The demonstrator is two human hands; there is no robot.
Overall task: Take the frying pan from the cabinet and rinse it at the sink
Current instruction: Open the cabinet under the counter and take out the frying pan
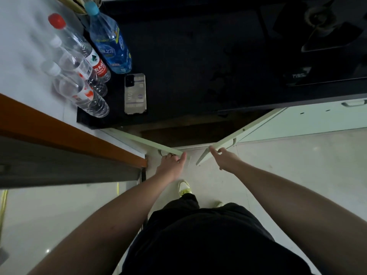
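Both hands on the cabinet doors under the black glossy surface (pixel 198 56). My left hand (pixel 171 163) grips the handle at the free edge of the pale green left cabinet door (pixel 147 142), fingers curled round it, thumb along the door edge. My right hand (pixel 225 158) grips the free edge of the pale green right cabinet door (pixel 238 135), thumb on the inner side, fingers hooked over by its handle. Grip state: grasping on both sides.

Both doors stand swung out toward me, forming a V, with a gap between their free edges. Cabinet interior (pixel 178 133) is dark; can't make out the frying pan in it, so can't tell where it sits.

On the surface, left end: three clear plastic water bottles (pixel 79 76) with red-and-white labels, close together, beside a blue plastic bottle with a light blue cap (pixel 109 40). A grey-cased phone (pixel 135 94) lies flat just beside the bottles. Dark gas hob burner (pixel 321 18) at far right. Another pale green door (pixel 309 120) to the right is closed.

I'm standing on a light tiled floor (pixel 297 165), one white-and-yellow shoe (pixel 184 188) forward.
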